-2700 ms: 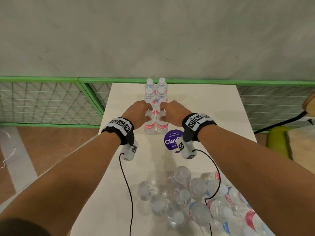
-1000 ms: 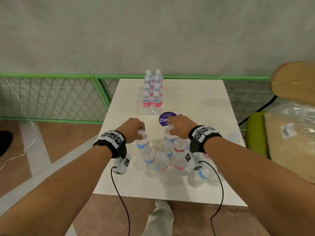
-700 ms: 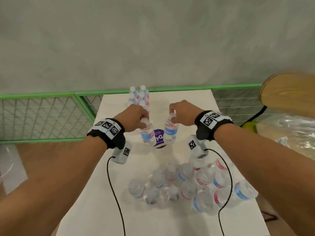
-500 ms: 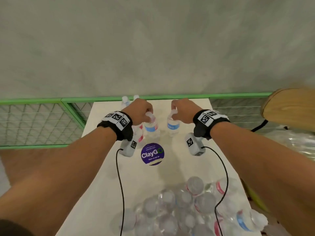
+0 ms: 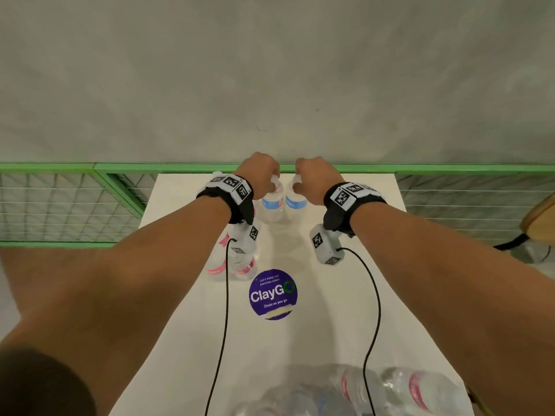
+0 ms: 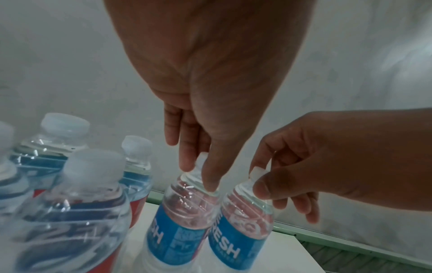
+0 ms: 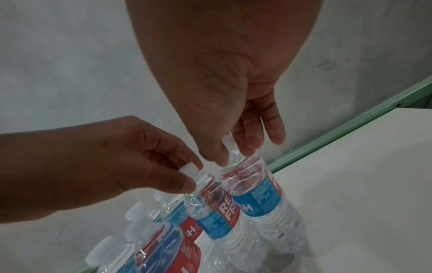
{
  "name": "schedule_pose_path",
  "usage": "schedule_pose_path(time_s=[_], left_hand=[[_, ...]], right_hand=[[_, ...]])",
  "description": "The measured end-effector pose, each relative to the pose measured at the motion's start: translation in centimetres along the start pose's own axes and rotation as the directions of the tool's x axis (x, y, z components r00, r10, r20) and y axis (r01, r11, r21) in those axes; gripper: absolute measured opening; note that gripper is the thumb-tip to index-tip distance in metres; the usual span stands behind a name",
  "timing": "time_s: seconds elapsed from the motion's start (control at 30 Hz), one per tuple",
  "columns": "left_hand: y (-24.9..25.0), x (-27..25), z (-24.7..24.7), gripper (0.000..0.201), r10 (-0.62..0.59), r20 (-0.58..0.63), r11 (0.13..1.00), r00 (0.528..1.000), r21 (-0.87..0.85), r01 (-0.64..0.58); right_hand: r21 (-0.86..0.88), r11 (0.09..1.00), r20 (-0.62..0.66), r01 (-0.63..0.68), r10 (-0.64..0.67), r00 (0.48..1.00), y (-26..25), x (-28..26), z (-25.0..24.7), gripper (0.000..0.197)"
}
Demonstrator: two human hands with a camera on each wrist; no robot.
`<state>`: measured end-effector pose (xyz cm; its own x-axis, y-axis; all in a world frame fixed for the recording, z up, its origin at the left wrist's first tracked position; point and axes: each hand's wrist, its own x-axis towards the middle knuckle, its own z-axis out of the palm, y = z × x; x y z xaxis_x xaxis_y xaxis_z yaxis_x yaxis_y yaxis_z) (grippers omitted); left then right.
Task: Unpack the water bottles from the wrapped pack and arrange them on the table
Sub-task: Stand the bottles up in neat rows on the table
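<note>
Your left hand (image 5: 261,175) is in the upper middle of the head view, and its thumb and fingers pinch the white cap of the left blue-label bottle (image 5: 272,205). Your right hand (image 5: 315,178) is just to the right of it and pinches the cap of the right blue-label bottle (image 5: 295,202) in the same way. In the left wrist view you see both pinches clearly: the thumb comes down over the neck of the one bottle, and the other hand closes its thumb and forefinger on the second cap. The two bottles stand upright and side by side, touching or nearly touching, at the far end of the white table (image 5: 345,310), near the green rail (image 5: 450,168). I cannot tell whether their bases already rest on the table.

To the left of them in the frame, partly hidden behind your left wrist, stands the row of bottles (image 5: 237,262) with red and blue labels, all upright and close together. In the middle of the table there is a round purple sticker (image 5: 272,294). At the bottom edge of the head view lies the wrapped pack (image 5: 360,391), with several bottles lying in clear plastic, well apart from the standing ones. Two black cables (image 5: 223,325) run from the wrist cameras down across the table.
</note>
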<state>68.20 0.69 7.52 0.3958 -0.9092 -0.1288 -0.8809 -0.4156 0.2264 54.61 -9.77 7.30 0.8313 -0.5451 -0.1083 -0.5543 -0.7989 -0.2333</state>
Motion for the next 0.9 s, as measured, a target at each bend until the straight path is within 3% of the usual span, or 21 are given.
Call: schedule_pose_path(time_s=[0.4,0.57,0.7,0.9], left_hand=[[-1.7,2.5,0.9,0.027,0.001,0.008,1.000,1.000,-0.020,-0.001],[-1.8,3.1,0.5,0.044,0.013,-0.005,1.000,1.000,-0.014,-0.013],[-1.5,3.3,0.5,0.034,0.020,0.006,0.999,1.000,0.027,-0.021],[-1.6,3.2,0.3,0.029,0.033,0.018,0.999,0.999,0.024,-0.033]], right_hand=[[0.058,0.995,0.036,0.075,-0.077,0.996,1.2,2.9,1.4,0.029],[0.001,1.000,0.026,0.031,-0.031,0.999,1.4,3.1,1.3,0.044],[0.017,1.000,-0.001,-0.001,0.001,1.000,1.5,3.3,1.5,0.037],[0.065,0.991,0.055,0.121,-0.124,0.991,1.7,3.7,1.1,0.028]])
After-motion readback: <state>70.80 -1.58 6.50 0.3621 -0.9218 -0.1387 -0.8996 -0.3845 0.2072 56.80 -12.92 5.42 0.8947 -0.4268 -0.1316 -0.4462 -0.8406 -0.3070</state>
